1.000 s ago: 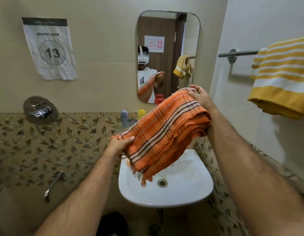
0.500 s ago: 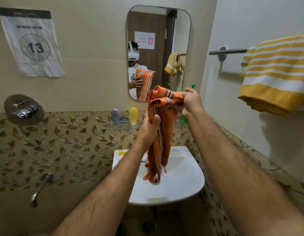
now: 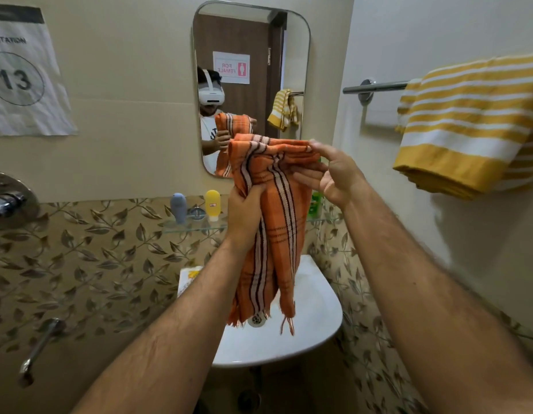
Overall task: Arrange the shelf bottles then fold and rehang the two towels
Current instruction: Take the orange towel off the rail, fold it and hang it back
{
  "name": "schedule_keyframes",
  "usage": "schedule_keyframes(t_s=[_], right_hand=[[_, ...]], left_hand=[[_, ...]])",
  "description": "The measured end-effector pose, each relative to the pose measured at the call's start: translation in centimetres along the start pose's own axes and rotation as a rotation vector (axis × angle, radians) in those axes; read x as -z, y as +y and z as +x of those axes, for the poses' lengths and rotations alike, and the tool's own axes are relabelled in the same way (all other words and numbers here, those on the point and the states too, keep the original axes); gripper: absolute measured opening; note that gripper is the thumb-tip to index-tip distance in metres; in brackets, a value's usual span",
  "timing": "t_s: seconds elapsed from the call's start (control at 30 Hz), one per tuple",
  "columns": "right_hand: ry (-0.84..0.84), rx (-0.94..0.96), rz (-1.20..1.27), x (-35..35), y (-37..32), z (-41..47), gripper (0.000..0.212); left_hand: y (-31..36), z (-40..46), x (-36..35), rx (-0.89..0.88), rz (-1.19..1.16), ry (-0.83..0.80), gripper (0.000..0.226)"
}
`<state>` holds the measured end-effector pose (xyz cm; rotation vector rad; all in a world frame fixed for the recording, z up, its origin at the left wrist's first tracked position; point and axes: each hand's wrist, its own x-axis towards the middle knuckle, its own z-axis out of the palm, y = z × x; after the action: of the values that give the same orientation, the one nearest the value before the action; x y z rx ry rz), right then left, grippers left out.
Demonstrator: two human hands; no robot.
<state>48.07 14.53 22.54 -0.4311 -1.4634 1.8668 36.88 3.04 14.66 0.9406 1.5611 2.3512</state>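
**Orange towel bunched in both hands above the basin**

Bathroom walls close in on three sides, leaf-patterned tile below and plain cream above. The left hand (image 3: 244, 210) has its fingers curled tight round the gathered middle of the orange towel (image 3: 274, 222), and the right hand (image 3: 334, 174) pinches the top fold between thumb and fingertips. From that grip the cloth hangs in a narrow, rumpled column, its fringe dangling just over the drain of the white sink (image 3: 313, 330).

I'd judge the fold only half made: the layers look twisted rather than flat, so if either pinch slackens the bundle could slump open, and the fringe could drop into the basin and get wet. Swinging it right toward the towel bar (image 3: 375, 86) could also brush the yellow striped towel (image 3: 462, 127), which hangs over the bar's right end and leaves only a short bare stretch at the left.

Behind the cloth, the glass shelf (image 3: 193, 227) carries a grey bottle (image 3: 178, 207) and a yellow bottle (image 3: 213, 204) near its middle, with a green one (image 3: 315, 201) peeping out by the right wrist. A mirror (image 3: 250, 34) hangs above, a paper sign (image 3: 23, 79) at the left.
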Motion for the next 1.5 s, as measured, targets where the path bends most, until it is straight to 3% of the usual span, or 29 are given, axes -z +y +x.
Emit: schedule_keyframes(t_s=[0.07,0.17,0.27,0.37,0.5,0.67,0.8,0.87,1.0,1.07,1.13,1.23,1.37,1.5], right_hand=[[-0.070,0.064,-0.112,1.3,-0.2,0.2,0.030],[0.051,0.220,-0.373,3.2,0.7,1.2,0.051],[-0.058,0.128,-0.446,4.6,2.4,1.8,0.068],[-0.225,0.025,-0.375,5.0,3.7,2.2,0.052],[-0.167,0.056,-0.204,4.8,3.6,2.8,0.036],[-0.184,-0.041,-0.231,5.8,4.0,3.6,0.037],[-0.122,-0.069,-0.210,6.3,5.4,3.8,0.040],[-0.049,-0.042,-0.311,6.3,6.3,4.0,0.049],[0.345,0.160,-0.930,5.1,8.1,3.1,0.074],[0.469,0.359,-1.125,4.2,8.5,1.9,0.062],[0.368,0.417,-1.135,3.3,8.7,1.4,0.047],[0.205,0.333,-1.057,2.8,8.9,1.1,0.052],[0.224,0.421,-1.115,2.6,9.0,1.0,0.032],[0.235,0.436,-1.104,2.1,9.3,0.5,0.027]], left_hand=[[0.1,0.5,-0.2,0.144,-0.141,-0.018,0.012],[-0.1,1.2,0.0,0.286,-0.239,-0.099,0.024],[-0.5,1.5,-0.3,0.375,-0.261,-0.197,0.037],[-1.1,1.3,-0.6,0.405,-0.216,-0.266,0.042],[-1.5,1.3,0.0,0.441,-0.268,-0.342,0.065],[-1.3,1.9,1.7,0.462,-0.252,-0.447,0.061],[-1.2,2.2,0.8,0.422,-0.122,-0.349,0.058],[-1.8,2.3,-0.1,0.401,-0.077,-0.263,0.055],[-3.1,1.7,-2.2,0.367,-0.022,-0.100,0.032],[-3.8,1.0,-2.9,0.349,0.035,-0.066,0.027],[-4.1,0.5,-3.4,0.331,0.053,-0.067,0.026],[-4.0,-0.1,-3.5,0.297,0.067,-0.125,0.025],[-3.8,-0.4,-2.8,0.372,-0.016,-0.230,0.030],[-4.5,-0.6,-2.6,0.377,0.006,-0.131,0.035]])
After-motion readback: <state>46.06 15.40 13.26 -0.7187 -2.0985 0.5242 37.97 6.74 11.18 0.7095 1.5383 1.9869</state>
